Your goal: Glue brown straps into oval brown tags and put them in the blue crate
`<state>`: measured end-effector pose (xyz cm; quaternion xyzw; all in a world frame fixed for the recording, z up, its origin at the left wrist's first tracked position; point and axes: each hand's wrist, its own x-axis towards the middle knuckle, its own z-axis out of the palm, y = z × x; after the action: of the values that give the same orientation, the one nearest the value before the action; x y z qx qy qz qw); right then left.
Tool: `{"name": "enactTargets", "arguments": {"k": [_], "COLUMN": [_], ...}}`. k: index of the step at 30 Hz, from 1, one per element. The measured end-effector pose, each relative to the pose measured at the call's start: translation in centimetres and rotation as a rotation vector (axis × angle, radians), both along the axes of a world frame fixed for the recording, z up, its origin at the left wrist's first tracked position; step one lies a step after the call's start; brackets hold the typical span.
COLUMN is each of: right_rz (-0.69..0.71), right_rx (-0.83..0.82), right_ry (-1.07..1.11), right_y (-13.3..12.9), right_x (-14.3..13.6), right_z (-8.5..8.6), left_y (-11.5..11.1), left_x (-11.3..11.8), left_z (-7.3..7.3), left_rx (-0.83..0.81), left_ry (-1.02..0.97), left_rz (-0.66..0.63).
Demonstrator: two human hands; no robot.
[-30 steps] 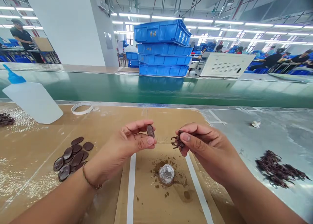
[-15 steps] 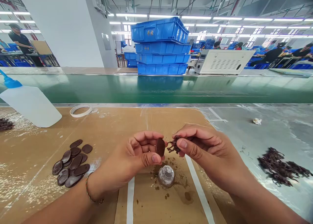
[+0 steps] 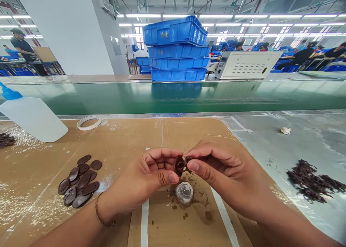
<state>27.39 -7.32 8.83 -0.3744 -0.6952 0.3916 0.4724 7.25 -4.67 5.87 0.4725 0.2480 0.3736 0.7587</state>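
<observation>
My left hand [image 3: 158, 171] pinches a brown oval piece [image 3: 178, 165] between thumb and fingers. Dark brown stringy strands [image 3: 187, 162] are pinched in my right hand [image 3: 213, 164], and they meet the face of the oval piece. Just below the hands sits a small clear round container [image 3: 184, 193] with whitish residue, among dark drips on the brown board. More brown oval pieces [image 3: 84, 179] lie in a loose pile left of my left wrist. A heap of dark strands [image 3: 310, 180] rests on the grey surface at the right.
A white bottle with a blue nozzle [image 3: 35, 119] and a tape roll [image 3: 89, 122] are at the left. Beyond the board runs a green belt [image 3: 116, 97], with stacked blue crates [image 3: 177, 52] and a pale metal box [image 3: 247, 65] behind it. People sit or stand farther back.
My right hand has moved left and slightly down, bringing the strands against the oval piece. The oval piece has turned a little in my left hand.
</observation>
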Motion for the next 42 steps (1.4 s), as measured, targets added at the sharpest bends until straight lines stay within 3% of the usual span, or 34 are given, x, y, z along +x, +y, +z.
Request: {"name": "enactTargets", "arguments": {"k": [13, 25, 42], "right_rz": [-0.048, -0.038, -0.017], "right_rx": [0.040, -0.160, -0.312], "right_ry": [-0.030, 0.053, 0.205], "right_y": [-0.3, -0.1, -0.1], "right_x": [-0.3, -0.6, -1.3], "right_z": [-0.7, -0.9, -0.3], "left_y": [-0.2, -0.2, 0.0], "left_x": [0.2, 0.7, 0.6], "left_z": [0.1, 0.2, -0.2], "left_rx": [0.039, 0.003, -0.035], "left_ry": [0.015, 0.012, -0.017], "left_rz": [0.096, 0.138, 0.115]}}
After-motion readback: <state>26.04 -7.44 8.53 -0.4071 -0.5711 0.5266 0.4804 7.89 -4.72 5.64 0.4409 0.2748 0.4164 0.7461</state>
